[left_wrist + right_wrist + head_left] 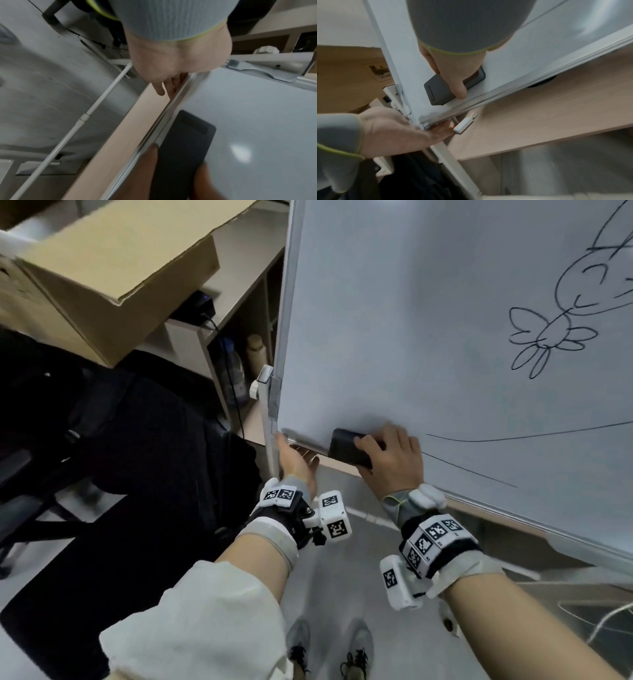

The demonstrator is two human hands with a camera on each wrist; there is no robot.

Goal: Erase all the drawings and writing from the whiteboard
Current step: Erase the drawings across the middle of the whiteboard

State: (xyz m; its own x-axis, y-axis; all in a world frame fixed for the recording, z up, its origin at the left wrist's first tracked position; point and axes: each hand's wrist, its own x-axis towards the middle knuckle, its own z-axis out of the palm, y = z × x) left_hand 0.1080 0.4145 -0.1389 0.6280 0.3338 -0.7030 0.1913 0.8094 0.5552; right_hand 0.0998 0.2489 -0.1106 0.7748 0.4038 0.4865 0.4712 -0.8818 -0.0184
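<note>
The whiteboard (411, 320) fills the right of the head view, tilted. A flower and face drawing (548, 333) sits at its upper right, and two long black lines (513, 433) run along its lower right. My right hand (390, 457) grips a dark grey eraser (344, 446) flat against the board's lower left corner; the eraser (438, 89) shows under my fingers in the right wrist view. My left hand (296, 463) holds the board's bottom left corner from below, fingers (164, 86) curled under the frame.
A wooden tray shelf (547, 111) runs beneath the board, with a small white device (462, 125) on it. A cardboard box (113, 275) lies on a desk at left, a black chair (120, 440) below it. The stand's white post (267, 412) is beside my left hand.
</note>
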